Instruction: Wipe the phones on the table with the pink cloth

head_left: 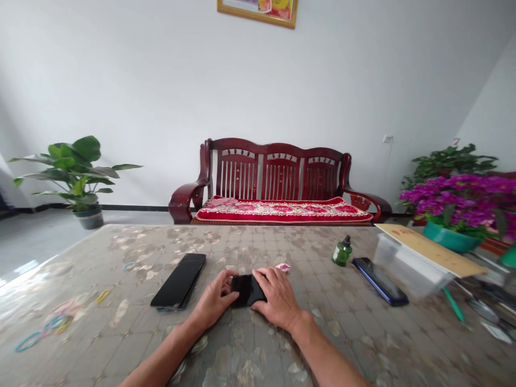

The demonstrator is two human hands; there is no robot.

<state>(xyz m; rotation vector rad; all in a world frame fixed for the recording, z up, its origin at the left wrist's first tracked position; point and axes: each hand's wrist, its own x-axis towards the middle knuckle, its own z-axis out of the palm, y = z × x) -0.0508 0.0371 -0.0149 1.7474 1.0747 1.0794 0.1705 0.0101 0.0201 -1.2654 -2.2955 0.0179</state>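
A black smartphone [246, 290] lies sideways between my two hands, its dark glossy face up, close above or on the tabletop. My left hand [215, 299] grips its left end, thumb on the near edge and fingers curled at the far side. On the right end, my right hand [278, 298] is closed with its fingers over the far corner and its thumb at the near corner. Left of my hands lies a longer black slab [179, 282] like a large phone, with a blue-edged flat thing under it. A small pink-and-white scrap [283, 267] sits just beyond my right hand.
A patterned cover lies over the table [226, 355]. To the right are a green bottle [342, 251], a blue-edged phone [380, 281], a clear plastic box [411, 266] and purple flowers [459, 199]. Hair ties [28, 342] lie far left. Beyond stands a wooden bench [278, 172].
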